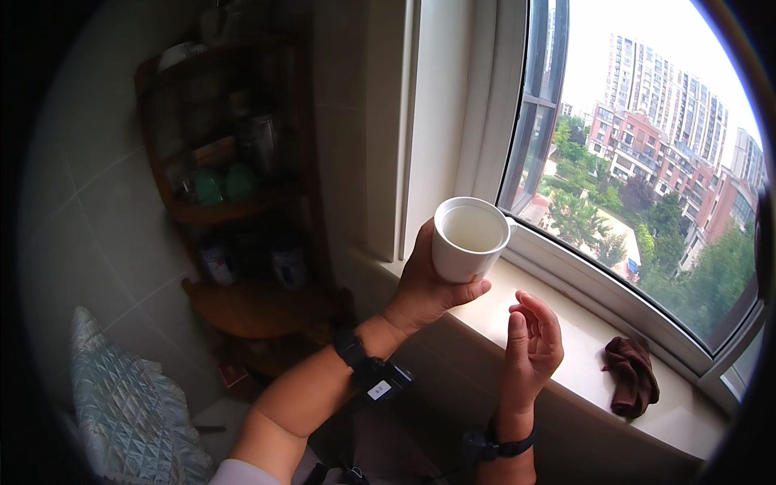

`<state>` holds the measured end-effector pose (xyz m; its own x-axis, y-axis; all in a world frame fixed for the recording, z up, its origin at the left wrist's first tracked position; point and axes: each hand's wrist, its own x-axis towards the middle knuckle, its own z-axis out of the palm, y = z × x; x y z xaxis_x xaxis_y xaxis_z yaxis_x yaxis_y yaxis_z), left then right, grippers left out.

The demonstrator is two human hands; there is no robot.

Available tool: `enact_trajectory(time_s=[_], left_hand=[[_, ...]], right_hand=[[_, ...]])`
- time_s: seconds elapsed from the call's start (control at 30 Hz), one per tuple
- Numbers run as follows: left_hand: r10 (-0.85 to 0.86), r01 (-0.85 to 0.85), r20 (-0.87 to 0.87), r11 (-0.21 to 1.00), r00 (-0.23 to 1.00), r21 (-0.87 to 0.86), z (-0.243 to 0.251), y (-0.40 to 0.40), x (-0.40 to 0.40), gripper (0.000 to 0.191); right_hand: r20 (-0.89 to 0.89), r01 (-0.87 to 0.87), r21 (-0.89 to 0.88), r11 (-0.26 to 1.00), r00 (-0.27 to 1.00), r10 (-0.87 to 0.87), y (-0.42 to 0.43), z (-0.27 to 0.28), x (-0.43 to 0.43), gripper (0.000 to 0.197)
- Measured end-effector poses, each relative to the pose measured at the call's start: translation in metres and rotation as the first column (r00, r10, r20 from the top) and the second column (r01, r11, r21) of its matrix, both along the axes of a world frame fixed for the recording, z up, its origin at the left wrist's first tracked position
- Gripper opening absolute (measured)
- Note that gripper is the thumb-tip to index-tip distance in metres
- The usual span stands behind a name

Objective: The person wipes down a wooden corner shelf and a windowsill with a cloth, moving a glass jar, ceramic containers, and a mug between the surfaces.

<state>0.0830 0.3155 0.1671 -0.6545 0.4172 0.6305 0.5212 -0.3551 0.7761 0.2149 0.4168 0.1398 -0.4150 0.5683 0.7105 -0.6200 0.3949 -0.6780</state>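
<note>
My left hand (pixel 422 287) grips a white ceramic mug (pixel 465 262) around its side, with the thumb below the near wall. The mug is tilted slightly towards me, so its pale inside shows; whether it holds liquid I cannot tell. Its handle (pixel 512 227) points right, towards the window. To the lower right of the mug, my right hand (pixel 535 345) is raised over the edge of the windowsill (pixel 485 314). Its fingers are loosely curled, with the thumb apart from them and nothing seen between. A crumpled dark brown cloth (pixel 630 377) lies on the sill, right of that hand.
A window (pixel 618 267) in a light frame rises behind the sill, with buildings and trees outside. In shadow at left stands a wooden shelf unit (pixel 242 212) bearing cans and green objects. A quilted light blue cover (pixel 136 406) is at lower left. Both wrists wear dark straps (pixel 348 348).
</note>
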Motion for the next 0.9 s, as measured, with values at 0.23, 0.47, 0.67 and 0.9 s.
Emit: enact_trajectory(time_s=[0.23,0.47,0.67,0.9], left_hand=[[-0.018,0.014,-0.064,0.998,0.998,-0.062,-0.026,-0.074,0.054,0.094],[0.229,-0.254,-0.464,0.967,0.856,0.009,-0.064,-0.131,0.063,0.082],[0.356,-0.367,-0.089,0.912,0.930,-0.181,-0.093,-0.179,0.071,0.081],[0.499,-0.492,0.307,0.864,0.811,-0.105,-0.163,-0.246,0.032,0.071]], right_hand=[[-0.295,-0.651,-0.487,0.583,0.750,0.591,-0.057,-0.010,-0.017,0.064],[-0.584,-0.878,-0.374,-0.298,-0.027,0.811,-0.112,-0.074,-0.050,0.064],[-0.186,-0.515,-0.857,-0.035,0.245,0.951,-0.141,-0.106,-0.049,0.043],[0.081,-0.265,-0.960,0.096,0.068,0.994,-0.180,-0.126,-0.065,0.042]])
